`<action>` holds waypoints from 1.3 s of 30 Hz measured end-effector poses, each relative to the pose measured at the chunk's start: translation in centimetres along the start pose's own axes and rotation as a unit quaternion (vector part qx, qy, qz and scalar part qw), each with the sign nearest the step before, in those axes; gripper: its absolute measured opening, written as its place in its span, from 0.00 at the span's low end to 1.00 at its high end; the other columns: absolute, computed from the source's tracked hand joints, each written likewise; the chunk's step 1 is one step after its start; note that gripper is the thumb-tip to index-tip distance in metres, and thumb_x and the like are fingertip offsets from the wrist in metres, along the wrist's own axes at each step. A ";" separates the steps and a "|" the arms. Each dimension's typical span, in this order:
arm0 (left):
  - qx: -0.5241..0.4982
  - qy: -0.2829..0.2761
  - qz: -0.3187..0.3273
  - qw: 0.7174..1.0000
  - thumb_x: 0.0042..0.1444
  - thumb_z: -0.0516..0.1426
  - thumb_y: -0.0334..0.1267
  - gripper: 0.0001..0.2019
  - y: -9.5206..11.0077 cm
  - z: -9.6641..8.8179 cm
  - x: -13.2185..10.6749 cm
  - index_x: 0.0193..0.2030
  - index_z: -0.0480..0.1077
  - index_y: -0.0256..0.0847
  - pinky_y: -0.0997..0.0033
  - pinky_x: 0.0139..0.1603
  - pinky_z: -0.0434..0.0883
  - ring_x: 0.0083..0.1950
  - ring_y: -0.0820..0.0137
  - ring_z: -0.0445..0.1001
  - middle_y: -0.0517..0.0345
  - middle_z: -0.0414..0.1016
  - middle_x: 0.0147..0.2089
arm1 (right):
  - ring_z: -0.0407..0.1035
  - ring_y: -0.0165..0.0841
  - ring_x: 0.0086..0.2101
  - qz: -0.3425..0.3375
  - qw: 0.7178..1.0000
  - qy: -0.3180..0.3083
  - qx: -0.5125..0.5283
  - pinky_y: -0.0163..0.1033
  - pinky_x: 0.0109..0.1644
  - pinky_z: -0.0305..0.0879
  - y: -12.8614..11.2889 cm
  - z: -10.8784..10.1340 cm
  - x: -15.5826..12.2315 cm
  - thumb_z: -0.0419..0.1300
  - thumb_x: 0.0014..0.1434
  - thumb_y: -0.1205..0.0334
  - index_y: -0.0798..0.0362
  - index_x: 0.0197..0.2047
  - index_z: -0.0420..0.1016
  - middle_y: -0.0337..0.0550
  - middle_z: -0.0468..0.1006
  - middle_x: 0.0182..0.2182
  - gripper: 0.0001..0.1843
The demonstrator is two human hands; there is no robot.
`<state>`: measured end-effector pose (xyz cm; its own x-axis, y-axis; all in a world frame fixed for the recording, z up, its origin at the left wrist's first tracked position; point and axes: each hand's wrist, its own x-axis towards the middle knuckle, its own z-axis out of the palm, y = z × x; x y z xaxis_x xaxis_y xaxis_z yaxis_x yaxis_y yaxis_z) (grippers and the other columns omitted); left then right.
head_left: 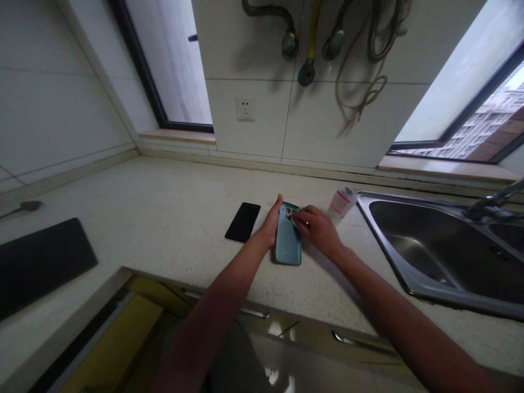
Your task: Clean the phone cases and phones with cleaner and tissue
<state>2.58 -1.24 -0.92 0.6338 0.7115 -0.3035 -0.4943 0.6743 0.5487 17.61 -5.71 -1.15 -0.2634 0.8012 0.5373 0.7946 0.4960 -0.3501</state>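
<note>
A teal phone case (289,245) lies on the counter before me, its camera cutouts at the far end. My left hand (271,221) grips the case along its left edge, the thumb pointing up beside the far corner. At the cutouts, the fingers of my right hand (317,226) are pinched together. Something small and pale shows at those fingertips, too small to name. A black smartphone (243,222) lies flat to the left of my left hand, apart from it. Behind my right hand is a clear plastic packet (343,202) with pink-red markings.
A steel sink (417,229) with a faucet (495,199) is set into the counter (164,218) on the right. At far left lies a dark flat panel (45,262). Pipes (289,43) and a wall socket (245,109) are on the back wall. Drawer handles (360,341) line the front.
</note>
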 end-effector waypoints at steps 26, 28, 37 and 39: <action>0.007 -0.010 -0.038 0.999 0.61 0.49 0.64 0.30 0.0 -0.5 0.5 0.27 0.70 0.37 0.69 0.27 0.70 0.22 0.67 0.72 0.52 0.73 0.22 | 0.75 0.41 0.41 -0.136 0.986 0.037 -0.093 0.46 0.44 0.68 -0.1 0.7 -0.1 0.58 0.65 0.64 0.49 0.45 0.82 0.50 0.83 0.43 0.11; 0.013 -0.013 -0.043 0.999 0.61 0.48 0.64 0.30 0.0 -0.4 0.3 0.28 0.71 0.37 0.68 0.28 0.71 0.23 0.67 0.73 0.52 0.74 0.22 | 0.74 0.42 0.41 -0.121 0.984 0.039 -0.126 0.45 0.44 0.67 0.3 0.3 0.0 0.58 0.64 0.65 0.50 0.46 0.82 0.49 0.83 0.43 0.12; 0.048 0.005 -0.052 0.997 0.62 0.47 0.62 0.29 0.0 -0.3 -0.3 0.29 0.71 0.37 0.67 0.29 0.73 0.23 0.66 0.74 0.53 0.73 0.20 | 0.74 0.40 0.36 -0.006 0.995 0.089 -0.039 0.43 0.41 0.68 0.4 -0.3 0.1 0.54 0.60 0.67 0.53 0.39 0.78 0.50 0.82 0.37 0.11; 0.056 0.013 -0.028 0.998 0.63 0.47 0.58 0.27 0.2 -0.4 -0.1 0.26 0.71 0.38 0.69 0.27 0.72 0.21 0.67 0.72 0.54 0.70 0.18 | 0.73 0.37 0.32 0.038 0.996 0.080 0.012 0.41 0.37 0.67 0.0 -0.1 0.0 0.53 0.59 0.65 0.53 0.39 0.75 0.47 0.81 0.32 0.09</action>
<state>2.21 -1.10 -1.12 0.6423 0.6794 -0.3547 -0.3883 0.6875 0.6136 17.63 -5.69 -1.09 -0.1109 0.7745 0.6227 0.7954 0.4449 -0.4116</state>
